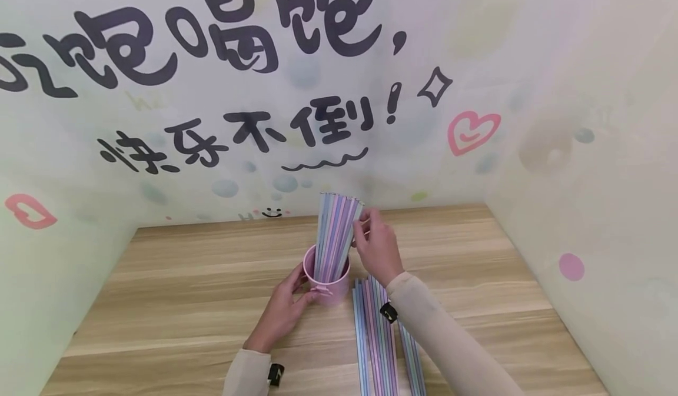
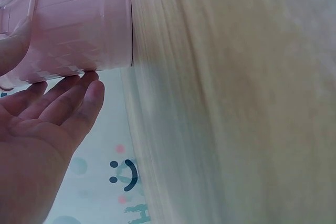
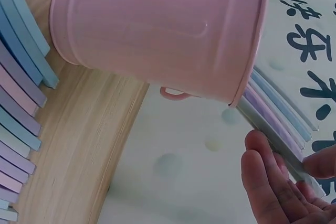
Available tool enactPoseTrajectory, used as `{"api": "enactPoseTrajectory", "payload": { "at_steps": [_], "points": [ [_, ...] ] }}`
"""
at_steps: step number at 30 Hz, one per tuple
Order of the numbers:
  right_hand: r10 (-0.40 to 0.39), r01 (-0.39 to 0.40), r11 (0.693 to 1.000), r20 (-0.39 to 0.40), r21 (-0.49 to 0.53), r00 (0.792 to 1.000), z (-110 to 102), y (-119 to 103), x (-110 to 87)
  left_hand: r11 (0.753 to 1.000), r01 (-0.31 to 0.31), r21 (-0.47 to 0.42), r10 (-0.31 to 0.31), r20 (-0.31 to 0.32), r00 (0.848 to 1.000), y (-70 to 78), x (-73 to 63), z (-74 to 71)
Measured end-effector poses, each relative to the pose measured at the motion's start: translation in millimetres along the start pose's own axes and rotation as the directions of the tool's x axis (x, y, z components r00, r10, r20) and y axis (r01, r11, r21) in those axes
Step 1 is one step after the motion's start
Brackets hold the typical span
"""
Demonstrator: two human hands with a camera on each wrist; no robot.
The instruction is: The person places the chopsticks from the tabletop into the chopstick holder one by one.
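A pink bucket point(image 1: 339, 293) with small handles stands upright on the table. Long, thin pastel strips point(image 1: 333, 231) in blue, pink and purple rise out of it, leaning right. My left hand point(image 1: 283, 308) holds the bucket from the left, thumb at the front and fingers round the side; in the left wrist view the fingertips touch its wall point(image 2: 79, 30). Beside the strips' upper ends, my right hand point(image 1: 378, 246) pinches a grey-green strip point(image 3: 286, 150) between thumb and fingers. The lower end of that strip is hidden inside the bucket.
More pastel strips point(image 1: 373, 337) lie side by side on the wooden table point(image 1: 212, 290), right of the bucket and partly under my right forearm. A white wall point(image 1: 424, 166) with black lettering and drawings closes off the back, and side walls stand left and right.
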State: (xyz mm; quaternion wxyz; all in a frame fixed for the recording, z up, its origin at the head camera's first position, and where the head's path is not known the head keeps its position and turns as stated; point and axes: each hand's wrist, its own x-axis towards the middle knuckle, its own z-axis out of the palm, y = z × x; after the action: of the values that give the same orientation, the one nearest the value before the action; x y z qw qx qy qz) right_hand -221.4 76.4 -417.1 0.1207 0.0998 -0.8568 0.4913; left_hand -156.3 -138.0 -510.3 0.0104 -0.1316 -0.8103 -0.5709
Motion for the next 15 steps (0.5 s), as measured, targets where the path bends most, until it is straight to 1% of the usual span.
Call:
{"api": "enactPoseTrajectory", "payload": {
  "at_steps": [4,8,11,15],
  "points": [
    [0.032,-0.032,0.999,-0.002,0.021,0.999,-5.6,2.8,-2.4,1.000,0.002,0.008,-0.002,-0.003,1.000,-0.9,0.4,0.2],
    [0.069,-0.069,0.997,-0.014,0.015,0.997,-16.3,13.0,-5.2,1.000,-0.002,0.007,0.002,-0.001,1.000,-0.4,0.7,0.5],
    [0.107,-0.107,0.993,0.001,-0.043,0.994,-26.2,25.9,-7.3,1.000,-0.006,0.000,0.006,0.002,1.000,0.9,0.6,0.5],
    [0.184,-0.173,0.973,0.059,-0.156,0.981,-39.4,44.8,-11.9,1.000,-0.015,-0.003,0.015,0.006,1.000,2.0,0.3,0.2]
  ]
}}
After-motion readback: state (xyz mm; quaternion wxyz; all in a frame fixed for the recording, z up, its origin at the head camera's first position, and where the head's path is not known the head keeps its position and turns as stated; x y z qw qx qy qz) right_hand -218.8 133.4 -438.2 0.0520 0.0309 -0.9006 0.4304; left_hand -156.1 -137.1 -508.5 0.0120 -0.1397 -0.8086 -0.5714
